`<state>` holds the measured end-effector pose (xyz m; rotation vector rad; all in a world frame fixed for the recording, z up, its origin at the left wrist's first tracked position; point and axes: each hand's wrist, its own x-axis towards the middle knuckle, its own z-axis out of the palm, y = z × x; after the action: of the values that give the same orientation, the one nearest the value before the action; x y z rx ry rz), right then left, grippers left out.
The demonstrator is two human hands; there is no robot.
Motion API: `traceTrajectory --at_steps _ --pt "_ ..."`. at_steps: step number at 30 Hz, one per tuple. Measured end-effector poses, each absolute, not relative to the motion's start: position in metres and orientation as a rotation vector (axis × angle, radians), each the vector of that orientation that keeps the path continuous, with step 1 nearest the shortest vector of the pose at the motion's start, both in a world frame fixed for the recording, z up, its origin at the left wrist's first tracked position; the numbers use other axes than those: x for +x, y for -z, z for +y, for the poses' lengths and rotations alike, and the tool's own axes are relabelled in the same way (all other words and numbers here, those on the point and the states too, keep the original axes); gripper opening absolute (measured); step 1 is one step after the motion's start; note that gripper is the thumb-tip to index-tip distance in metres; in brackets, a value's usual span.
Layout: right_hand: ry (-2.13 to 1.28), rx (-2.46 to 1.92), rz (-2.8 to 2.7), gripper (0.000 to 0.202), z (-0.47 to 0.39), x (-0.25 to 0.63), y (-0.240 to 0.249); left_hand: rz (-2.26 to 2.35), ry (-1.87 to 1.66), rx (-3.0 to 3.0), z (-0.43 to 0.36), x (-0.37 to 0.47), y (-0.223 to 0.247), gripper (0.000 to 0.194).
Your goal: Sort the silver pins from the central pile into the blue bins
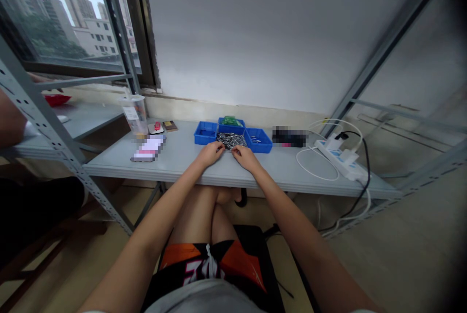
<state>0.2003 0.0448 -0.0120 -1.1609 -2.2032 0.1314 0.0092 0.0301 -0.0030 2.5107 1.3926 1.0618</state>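
Note:
A heap of small, shiny dark-and-silver metal pieces (230,139) lies on the shelf table between three blue plastic trays. My left hand (212,154) rests at the heap's near left edge, thumb and fingers drawn together. Opposite it, my right hand (244,156) is at the near right edge, its fingertips pinched. Whatever the fingertips hold is too small to make out. The left blue tray (205,133) looks dark inside. Green plastic packaging (231,121) sits in the back blue tray (241,129). A few thin metal pieces lie in the right blue tray (263,147).
Left are a phone (149,148), a lidded plastic cup (134,113) and a small dark box (170,126). Right are a blurred dark object (290,137) and a power strip (341,160) with looping cables. Metal shelf posts (62,147) flank the table. Another person's arm (12,118) shows far left.

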Motion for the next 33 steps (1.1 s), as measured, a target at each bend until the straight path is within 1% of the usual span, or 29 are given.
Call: traceTrajectory --at_steps 19,33 --pt "-0.153 -1.160 -2.203 0.014 0.0435 0.2000 0.0107 1.410 -1.061 2.500 0.0299 0.0096 0.0030 0.020" --pt "-0.131 -1.169 -2.217 0.012 0.0420 0.2004 0.0098 1.427 -1.039 2.487 0.0288 0.0098 0.0025 0.020"
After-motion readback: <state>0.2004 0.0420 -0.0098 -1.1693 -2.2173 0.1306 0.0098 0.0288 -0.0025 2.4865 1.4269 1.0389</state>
